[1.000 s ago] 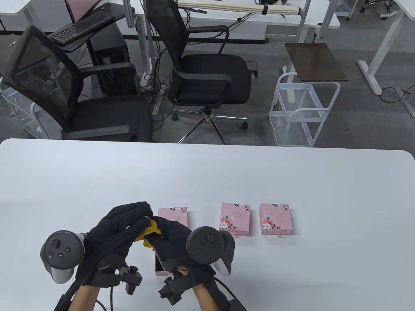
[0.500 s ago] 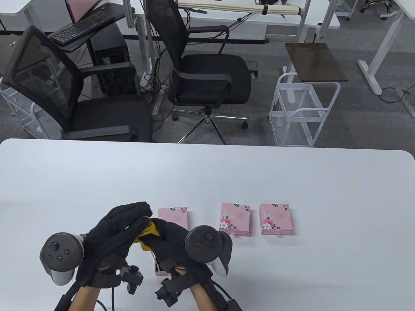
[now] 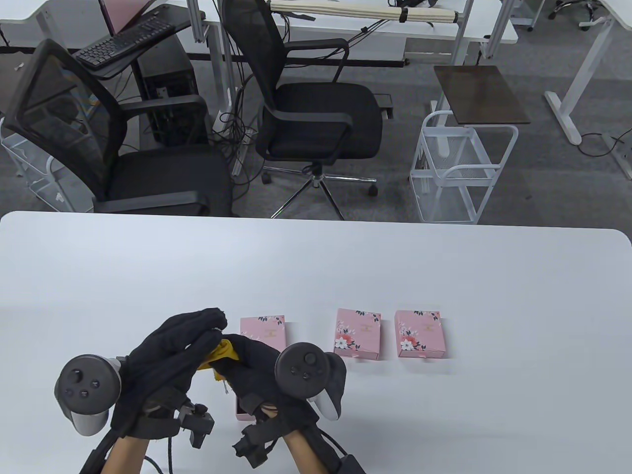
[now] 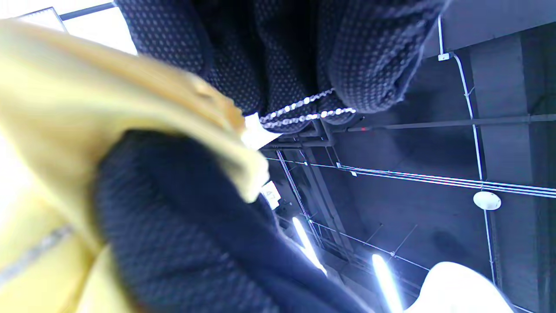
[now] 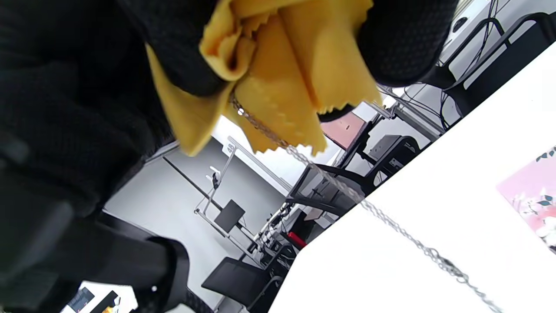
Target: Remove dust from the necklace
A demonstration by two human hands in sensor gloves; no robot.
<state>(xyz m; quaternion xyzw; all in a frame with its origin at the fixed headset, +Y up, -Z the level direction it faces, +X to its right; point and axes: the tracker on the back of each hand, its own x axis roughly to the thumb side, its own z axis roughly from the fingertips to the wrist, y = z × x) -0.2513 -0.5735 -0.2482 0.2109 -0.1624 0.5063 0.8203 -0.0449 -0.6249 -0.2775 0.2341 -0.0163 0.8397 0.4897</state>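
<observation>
Both gloved hands meet above the table's near left. My left hand (image 3: pixel 203 330) pinches a thin silver necklace (image 4: pixel 304 111) between its fingertips (image 4: pixel 373 65). My right hand (image 3: pixel 236 354) grips a folded yellow cloth (image 3: pixel 223 351) that is wrapped round the chain just beside the left fingers. In the right wrist view the cloth (image 5: pixel 282 87) is bunched between thumb and fingers, and the necklace (image 5: pixel 347 191) hangs out of it down toward the white table. A short end of chain (image 3: pixel 226 387) dangles below the cloth. The rest of the necklace is hidden inside the cloth and gloves.
An open pink box (image 3: pixel 243 414) lies under my right wrist. Three shut pink floral boxes (image 3: pixel 263 332) (image 3: pixel 357 334) (image 3: pixel 420 333) stand in a row to the right. Office chairs (image 3: pixel 316 123) and a white wire cart (image 3: pixel 459 173) are beyond the table's far edge.
Both hands have drifted a little to the left and toward the near edge, still joined at the cloth. The cloth shows less between the gloves now.
</observation>
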